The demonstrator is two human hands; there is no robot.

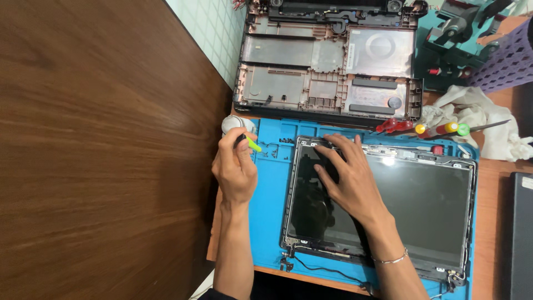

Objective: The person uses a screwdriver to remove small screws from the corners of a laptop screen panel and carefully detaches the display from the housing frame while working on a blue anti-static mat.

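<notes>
A laptop screen panel [422, 205] in its lid frame lies flat on a blue work mat [269, 189]. My right hand [347, 178] rests palm-down on the panel's left part, fingers spread toward its top edge. My left hand [236, 164] is closed around a small screwdriver with a black and lime-green handle [251, 143], over the mat's left edge. A round grey object [230, 125] sits just above that hand. A thin bracelet is on my right wrist.
An opened laptop base shell [327, 61] lies beyond the mat. Several screwdrivers with red, yellow and green handles [438, 129] lie at the mat's top right beside white cloth [483, 114]. A purple basket [508, 58] is far right. A dark wooden panel [100, 155] fills the left.
</notes>
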